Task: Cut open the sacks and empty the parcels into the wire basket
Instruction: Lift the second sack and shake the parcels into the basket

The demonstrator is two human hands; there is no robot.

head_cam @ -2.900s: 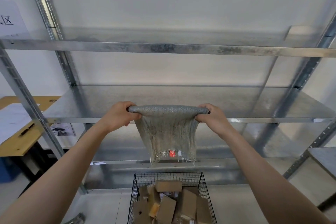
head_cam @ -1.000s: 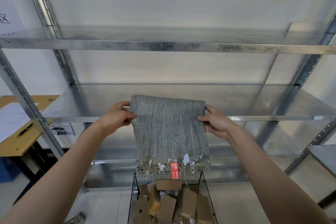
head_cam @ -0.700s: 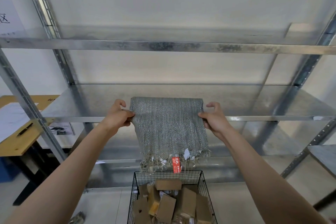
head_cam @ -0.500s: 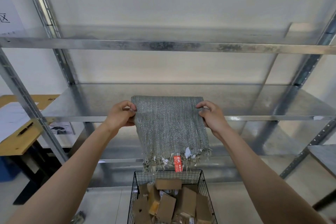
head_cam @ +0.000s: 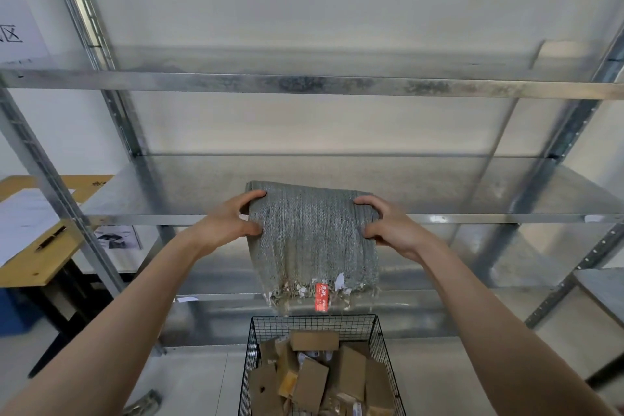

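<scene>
The folded grey woven sack (head_cam: 314, 236) hangs between both hands, its top fold running left to right, level with the front edge of the galvanised steel shelf (head_cam: 175, 192), its frayed cut end down over the black wire basket (head_cam: 314, 322) of brown cardboard parcels (head_cam: 312, 382). The left hand (head_cam: 233, 223) and right hand (head_cam: 388, 226) each grip a side edge, fingers curled, equally near

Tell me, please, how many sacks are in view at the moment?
1. The grey woven sack hangs above the wire basket, gripped at its side edges by the left hand and right hand. Others may lie out of view.
</scene>
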